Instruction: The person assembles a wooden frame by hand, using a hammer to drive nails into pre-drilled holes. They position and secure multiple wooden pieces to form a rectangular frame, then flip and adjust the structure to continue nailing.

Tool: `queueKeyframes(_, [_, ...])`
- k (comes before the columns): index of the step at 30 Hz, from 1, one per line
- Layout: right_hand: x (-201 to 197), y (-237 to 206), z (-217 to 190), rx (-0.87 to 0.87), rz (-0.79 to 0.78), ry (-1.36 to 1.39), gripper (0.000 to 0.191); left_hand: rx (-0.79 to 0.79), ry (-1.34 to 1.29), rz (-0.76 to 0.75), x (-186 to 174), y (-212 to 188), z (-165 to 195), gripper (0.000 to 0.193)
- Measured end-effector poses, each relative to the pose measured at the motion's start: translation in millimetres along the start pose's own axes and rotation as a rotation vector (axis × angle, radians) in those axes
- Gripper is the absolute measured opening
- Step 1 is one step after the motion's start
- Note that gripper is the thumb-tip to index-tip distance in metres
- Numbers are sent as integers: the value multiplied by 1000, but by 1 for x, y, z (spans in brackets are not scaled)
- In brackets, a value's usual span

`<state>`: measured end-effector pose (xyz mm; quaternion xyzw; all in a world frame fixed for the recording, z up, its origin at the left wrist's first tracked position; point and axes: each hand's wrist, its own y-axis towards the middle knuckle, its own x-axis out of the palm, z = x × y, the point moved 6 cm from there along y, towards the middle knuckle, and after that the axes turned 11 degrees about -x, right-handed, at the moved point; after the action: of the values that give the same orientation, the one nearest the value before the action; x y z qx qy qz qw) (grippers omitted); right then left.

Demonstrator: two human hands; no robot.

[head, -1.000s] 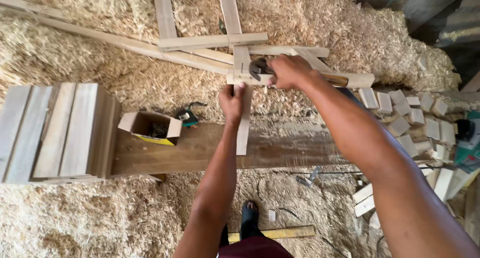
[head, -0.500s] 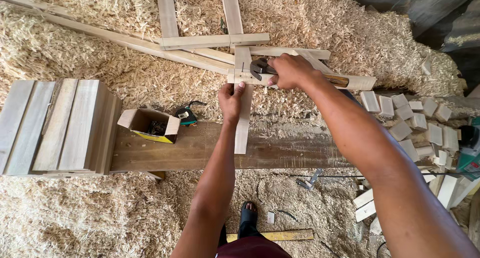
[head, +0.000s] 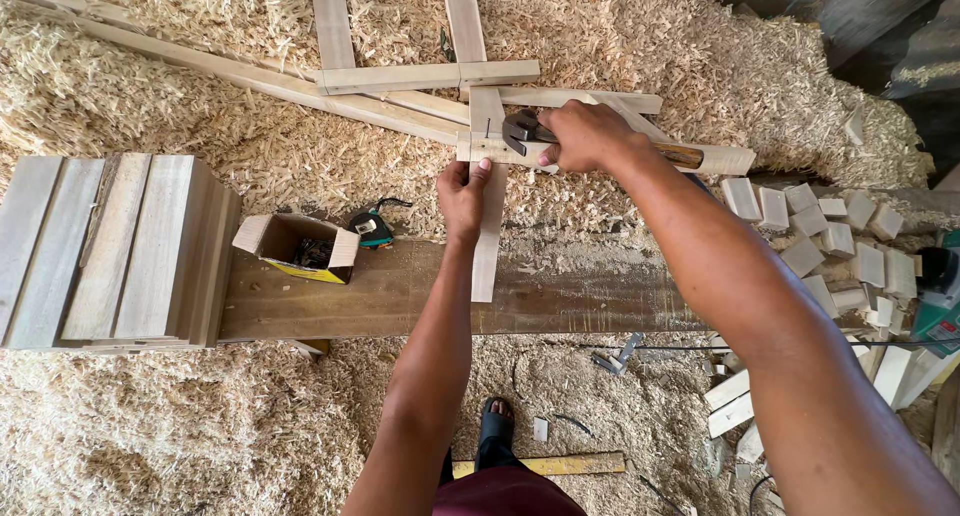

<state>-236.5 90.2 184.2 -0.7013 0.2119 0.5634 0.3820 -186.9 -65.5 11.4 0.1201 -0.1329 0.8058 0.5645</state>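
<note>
Stack at far left: pale sawn wooden boards stand on edge side by side, resting on wood shavings.
Box: a small open cardboard box with a yellow base sits on the long dark wooden plank, dark metal pieces inside it.
Beside the box: a green and black tape measure lies just past the plank's far edge.
Left hand: the left hand grips the narrow upright pale wooden slat, fingers curled tight around its edge, thumb on top.
Slat position: it runs from the plank up to the light wooden frame of crossed strips lying on the shavings.
Right hand: the right hand is closed in a fist around the wooden-handled hammer, whose dark metal head rests at the joint where slat meets cross strip.
Far right: small pale wooden offcut blocks lie scattered in a heap.
Below: a yellow flat ruler lies on the floor near a sandalled foot.
</note>
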Motion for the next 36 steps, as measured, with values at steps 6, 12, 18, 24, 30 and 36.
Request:
queueKeyframes(6, [9,-1,0,10,-20,11,43,-19,-20,16,0,-3,-6,20])
queueKeyframes(12, [11,-4,-1,24,-28,9,41,-74,34,35,-1,-7,-10,22])
queueKeyframes(18, [7,-8,-3,15,-1,-3,42,-38,20,5,0,-8,-5,24])
queueKeyframes(24, [7,-10,-2,39,2,0,46,-17,26,-52,0,-12,0,31])
queueKeyframes(30, [9,-10,1,35,-7,11,46,-107,95,-21,-1,-13,-2,35])
queueKeyframes(36, [7,-12,-1,19,12,7,46,-207,129,-32,0,-8,-5,40])
